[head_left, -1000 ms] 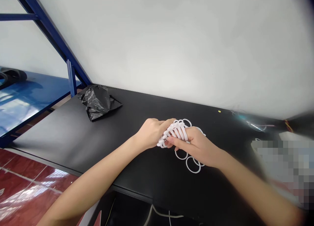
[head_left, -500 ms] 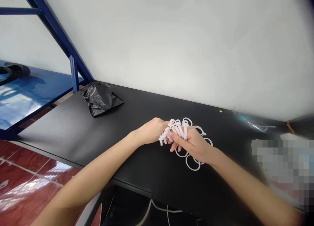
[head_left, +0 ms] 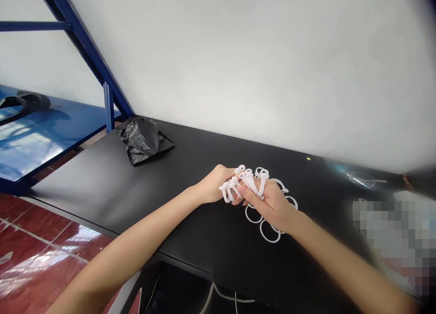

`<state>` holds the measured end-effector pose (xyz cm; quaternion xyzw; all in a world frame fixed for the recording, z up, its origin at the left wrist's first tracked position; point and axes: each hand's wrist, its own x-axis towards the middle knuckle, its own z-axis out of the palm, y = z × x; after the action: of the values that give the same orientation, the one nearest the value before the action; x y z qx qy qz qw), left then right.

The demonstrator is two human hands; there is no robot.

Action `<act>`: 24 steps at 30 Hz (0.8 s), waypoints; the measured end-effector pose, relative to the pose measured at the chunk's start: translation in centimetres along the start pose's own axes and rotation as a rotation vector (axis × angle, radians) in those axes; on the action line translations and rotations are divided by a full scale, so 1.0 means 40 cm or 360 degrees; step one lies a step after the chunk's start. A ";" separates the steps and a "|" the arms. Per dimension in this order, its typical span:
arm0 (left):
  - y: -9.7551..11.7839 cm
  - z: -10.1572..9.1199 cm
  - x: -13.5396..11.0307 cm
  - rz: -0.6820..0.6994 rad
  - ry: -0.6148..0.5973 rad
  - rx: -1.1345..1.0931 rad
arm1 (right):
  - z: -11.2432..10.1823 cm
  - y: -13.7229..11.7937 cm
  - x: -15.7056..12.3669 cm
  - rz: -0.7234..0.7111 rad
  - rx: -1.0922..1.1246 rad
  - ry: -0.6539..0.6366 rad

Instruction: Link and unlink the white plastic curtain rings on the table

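Observation:
Over the black table, my left hand [head_left: 214,185] and my right hand [head_left: 270,200] meet. Several white plastic curtain rings [head_left: 250,182] with small eyelets are bunched between them. Some rings loop around the fingers of each hand, and the right thumb presses on the bunch. Both hands are closed on rings; most left fingertips are hidden behind them. More loose white rings [head_left: 270,232] lie on the table beneath and beside my right hand, partly covered by it.
A crumpled black plastic bag [head_left: 143,141] lies on the black table [head_left: 190,152] at the back left. Clear glasses [head_left: 361,180] lie near the wall at right. A blue metal frame [head_left: 91,55] stands at left, and cables [head_left: 207,298] hang below the front edge.
The rings at my left hand have turned slightly, and my right hand's fingers have curled in closer. The whole view has shifted a little; the loose rings on the table lie as before.

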<state>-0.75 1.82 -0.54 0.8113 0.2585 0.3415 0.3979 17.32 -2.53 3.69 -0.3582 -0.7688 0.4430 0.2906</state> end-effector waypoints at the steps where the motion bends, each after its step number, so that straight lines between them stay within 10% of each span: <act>1: -0.001 -0.001 -0.001 0.0003 0.0032 0.0045 | -0.004 -0.002 0.001 0.0076 0.0050 -0.0012; 10: 0.011 -0.006 -0.002 -0.0045 0.0205 0.0688 | -0.030 -0.008 0.019 0.0282 0.0346 0.0068; 15: -0.001 -0.015 -0.005 0.0146 -0.0035 0.1297 | -0.032 -0.001 0.023 0.0418 0.0389 0.0096; 24: 0.004 -0.015 0.001 0.0040 -0.0086 0.0760 | -0.010 0.015 0.021 0.0279 0.0277 0.0184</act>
<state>-1.16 2.03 -0.14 0.8944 0.3110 0.2537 0.1973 17.34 -1.45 3.44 -0.4223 -0.6752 0.5103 0.3247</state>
